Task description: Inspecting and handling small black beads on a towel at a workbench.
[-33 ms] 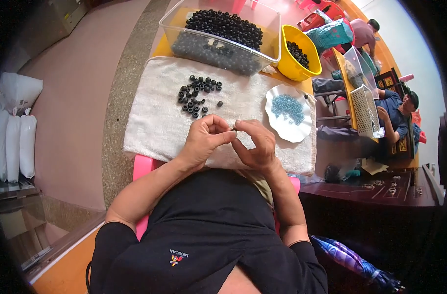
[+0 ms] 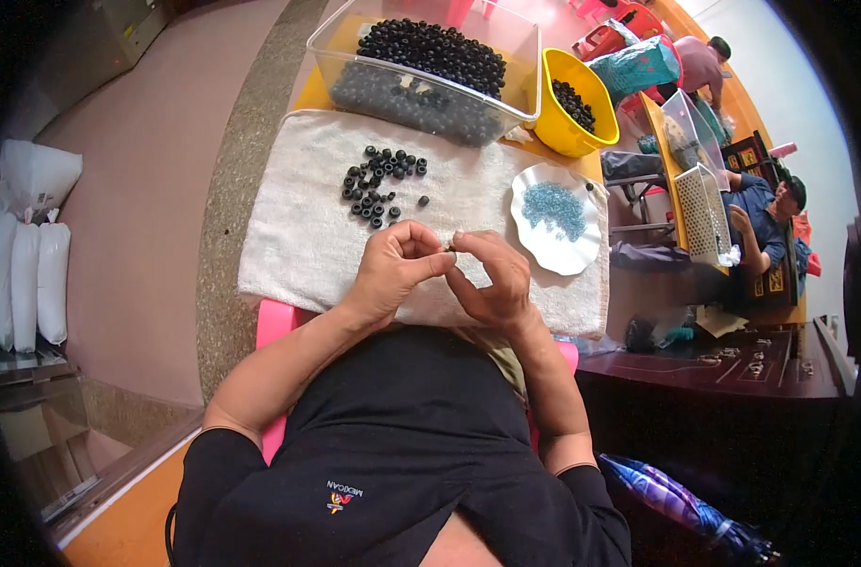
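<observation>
My left hand (image 2: 392, 274) and my right hand (image 2: 492, 282) meet above the near part of a white towel (image 2: 293, 222). Both are closed, thumb and fingertips pinched together around something tiny and dark between them. The fingers hide most of it, so its kind cannot be made out. Just beyond my left hand, a loose group of black beads (image 2: 378, 180) with holes lies on the towel, one bead (image 2: 424, 200) a little apart. To the right of my right hand, a white wavy-edged plate (image 2: 567, 255) holds a heap of small pale-blue beads (image 2: 554, 210).
Behind the towel stand a clear plastic bin (image 2: 430, 80) of black beads and a yellow tub (image 2: 562, 132) with more. White sacks (image 2: 24, 274) lean at the left. At the right, a person in blue (image 2: 766, 213) sits by a perforated basket (image 2: 707, 215); a folded umbrella (image 2: 685, 501) lies lower right.
</observation>
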`<state>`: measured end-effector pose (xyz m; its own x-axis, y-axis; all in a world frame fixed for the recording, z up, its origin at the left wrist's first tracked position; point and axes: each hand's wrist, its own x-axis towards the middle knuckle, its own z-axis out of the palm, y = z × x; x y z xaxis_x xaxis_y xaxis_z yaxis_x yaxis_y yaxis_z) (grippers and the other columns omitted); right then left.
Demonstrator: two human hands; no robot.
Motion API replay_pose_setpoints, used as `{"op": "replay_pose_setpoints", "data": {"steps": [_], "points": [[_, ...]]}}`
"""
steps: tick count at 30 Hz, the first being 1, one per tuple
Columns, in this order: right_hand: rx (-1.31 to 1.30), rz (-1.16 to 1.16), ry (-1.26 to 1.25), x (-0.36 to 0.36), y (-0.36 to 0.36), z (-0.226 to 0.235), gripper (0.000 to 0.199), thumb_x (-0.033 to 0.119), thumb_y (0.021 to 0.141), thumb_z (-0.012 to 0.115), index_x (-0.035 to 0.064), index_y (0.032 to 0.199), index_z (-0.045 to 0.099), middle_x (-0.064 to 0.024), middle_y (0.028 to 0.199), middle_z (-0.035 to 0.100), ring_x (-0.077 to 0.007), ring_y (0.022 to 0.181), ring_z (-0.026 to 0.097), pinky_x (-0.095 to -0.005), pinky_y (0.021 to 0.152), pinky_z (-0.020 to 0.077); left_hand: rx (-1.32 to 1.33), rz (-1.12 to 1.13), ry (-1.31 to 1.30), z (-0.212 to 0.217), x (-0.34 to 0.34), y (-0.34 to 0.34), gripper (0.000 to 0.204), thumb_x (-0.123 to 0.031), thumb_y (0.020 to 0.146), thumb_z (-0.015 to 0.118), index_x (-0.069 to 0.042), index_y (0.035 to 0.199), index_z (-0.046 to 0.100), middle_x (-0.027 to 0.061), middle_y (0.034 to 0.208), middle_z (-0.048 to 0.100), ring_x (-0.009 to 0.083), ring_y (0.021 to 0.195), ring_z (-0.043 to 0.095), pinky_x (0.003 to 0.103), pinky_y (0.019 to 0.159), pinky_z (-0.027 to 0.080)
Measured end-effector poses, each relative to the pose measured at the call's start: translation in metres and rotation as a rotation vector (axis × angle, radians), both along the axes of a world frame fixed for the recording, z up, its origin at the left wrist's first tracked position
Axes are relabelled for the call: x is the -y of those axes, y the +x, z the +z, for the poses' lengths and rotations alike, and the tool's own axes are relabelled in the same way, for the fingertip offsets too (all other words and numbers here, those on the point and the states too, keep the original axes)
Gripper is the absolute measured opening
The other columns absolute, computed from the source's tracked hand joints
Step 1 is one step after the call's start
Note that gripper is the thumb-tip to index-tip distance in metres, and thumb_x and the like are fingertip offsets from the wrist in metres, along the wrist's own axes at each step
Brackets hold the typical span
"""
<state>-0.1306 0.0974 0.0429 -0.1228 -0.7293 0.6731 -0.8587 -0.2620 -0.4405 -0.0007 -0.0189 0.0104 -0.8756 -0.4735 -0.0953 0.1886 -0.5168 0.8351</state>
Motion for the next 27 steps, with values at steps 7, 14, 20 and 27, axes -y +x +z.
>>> {"op": "replay_pose_setpoints", "data": {"steps": [7,14,20,27], "points": [[-0.045,0.013,-0.044,0.001,-0.002,-0.003,0.048,-0.006,0.066,0.077,0.0000,0.110,0.059,-0.0151,0.089,0.067,-0.0293,0.076,0.067,-0.0348,0.065,0.0543,-0.016,0.003,-0.003,0.003,-0.001,0.000,0.017,0.001,0.083,0.072,-0.002,0.093,0.059,0.0026,0.087,0.064,0.0079,0.080,0.060,0.023,0.075,0.052],[0.057,-0.018,0.045,-0.001,0.008,0.006,0.040,-0.006,0.069,0.075,0.0011,0.105,0.059,-0.0153,0.090,0.066,-0.0294,0.076,0.065,-0.0363,0.065,0.0527,-0.048,-0.035,-0.009,-0.003,-0.002,-0.001,0.014,0.000,0.085,0.071,-0.001,0.094,0.060,0.0032,0.087,0.065,0.0083,0.082,0.061,0.023,0.076,0.052],[0.058,-0.031,0.012,0.000,0.001,-0.001,0.041,-0.005,0.068,0.076,0.0005,0.105,0.061,-0.0134,0.084,0.065,-0.0270,0.075,0.066,-0.0328,0.064,0.0523,-0.053,-0.038,-0.037,-0.005,-0.001,-0.002,0.012,-0.003,0.088,0.068,-0.001,0.096,0.061,0.0049,0.090,0.066,0.0102,0.083,0.063,0.025,0.077,0.053],[0.316,0.089,0.196,-0.004,-0.004,0.010,0.030,-0.004,0.074,0.074,0.0003,0.103,0.065,-0.0121,0.095,0.064,-0.0224,0.087,0.065,-0.0307,0.072,0.0516,-0.048,-0.002,-0.058,-0.005,0.000,-0.001,0.012,-0.005,0.088,0.068,-0.001,0.097,0.062,0.0048,0.089,0.067,0.0098,0.081,0.063,0.024,0.076,0.052]]}}
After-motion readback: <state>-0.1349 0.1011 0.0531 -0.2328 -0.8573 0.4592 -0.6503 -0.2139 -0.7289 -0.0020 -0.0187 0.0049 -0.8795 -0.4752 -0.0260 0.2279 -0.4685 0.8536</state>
